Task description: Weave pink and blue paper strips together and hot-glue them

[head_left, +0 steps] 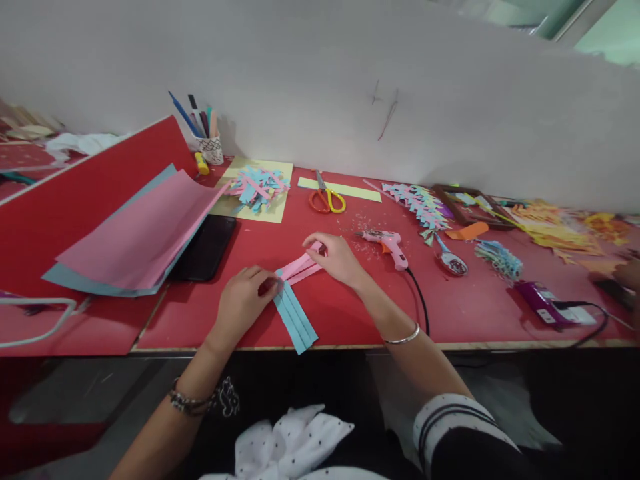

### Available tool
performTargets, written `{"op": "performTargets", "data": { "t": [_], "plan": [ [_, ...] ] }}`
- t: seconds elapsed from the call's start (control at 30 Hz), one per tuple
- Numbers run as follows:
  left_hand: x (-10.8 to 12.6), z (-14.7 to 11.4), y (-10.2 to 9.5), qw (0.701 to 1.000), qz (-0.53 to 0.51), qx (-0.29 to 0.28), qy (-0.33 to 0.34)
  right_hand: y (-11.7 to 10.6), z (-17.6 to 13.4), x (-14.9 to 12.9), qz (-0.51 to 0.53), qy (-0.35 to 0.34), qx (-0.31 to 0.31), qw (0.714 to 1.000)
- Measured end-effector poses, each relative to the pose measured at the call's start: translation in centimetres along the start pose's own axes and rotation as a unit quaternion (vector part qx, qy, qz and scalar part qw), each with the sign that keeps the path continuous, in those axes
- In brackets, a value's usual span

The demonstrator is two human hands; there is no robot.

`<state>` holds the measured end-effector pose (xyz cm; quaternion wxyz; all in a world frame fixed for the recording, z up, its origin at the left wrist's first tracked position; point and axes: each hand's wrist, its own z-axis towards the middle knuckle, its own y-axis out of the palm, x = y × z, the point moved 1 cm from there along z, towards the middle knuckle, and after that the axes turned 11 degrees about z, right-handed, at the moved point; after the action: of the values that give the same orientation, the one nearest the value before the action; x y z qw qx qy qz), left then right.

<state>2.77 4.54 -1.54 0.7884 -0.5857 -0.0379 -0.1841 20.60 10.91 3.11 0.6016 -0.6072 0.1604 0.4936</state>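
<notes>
Blue paper strips (296, 319) lie side by side at the table's front edge, their lower ends hanging slightly toward me. Pink paper strips (303, 265) run up and to the right from their top. My left hand (249, 297) pinches the place where the blue and pink strips meet. With bent fingers, my right hand (336, 259) grips the far ends of the pink strips. Right of that hand, a pink glue gun (387, 245) lies on its side with its black cord trailing to the front edge.
Scissors (327, 201), a pile of cut paper strips (259, 189) and a pen cup (212, 149) sit toward the wall. Pink and blue sheets (135, 227) lean at left over a black phone (207, 248). A spoon (453, 261) and purple power strip (543, 303) lie rightward. Another person's hand (627, 273) shows at far right.
</notes>
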Motion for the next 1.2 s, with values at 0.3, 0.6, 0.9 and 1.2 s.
{"op": "performTargets", "data": {
  "t": [0.3,0.6,0.9,1.2],
  "plan": [
    [0.2,-0.1,-0.2,1.0,0.02,-0.021,0.003,-0.4,-0.5,2.0,-0.132,-0.019,-0.058,0.989],
    [0.3,-0.1,-0.1,0.999,0.044,-0.024,0.008,0.0,-0.3,2.0,-0.248,0.02,-0.103,0.963],
    [0.3,-0.2,0.0,0.997,0.069,-0.014,0.026,0.4,-0.1,2.5,-0.295,0.022,-0.118,0.948],
    [0.5,-0.1,-0.1,0.996,0.083,-0.008,0.036,1.2,-1.8,0.4,-0.362,-0.063,-0.082,0.927]
  ]
}}
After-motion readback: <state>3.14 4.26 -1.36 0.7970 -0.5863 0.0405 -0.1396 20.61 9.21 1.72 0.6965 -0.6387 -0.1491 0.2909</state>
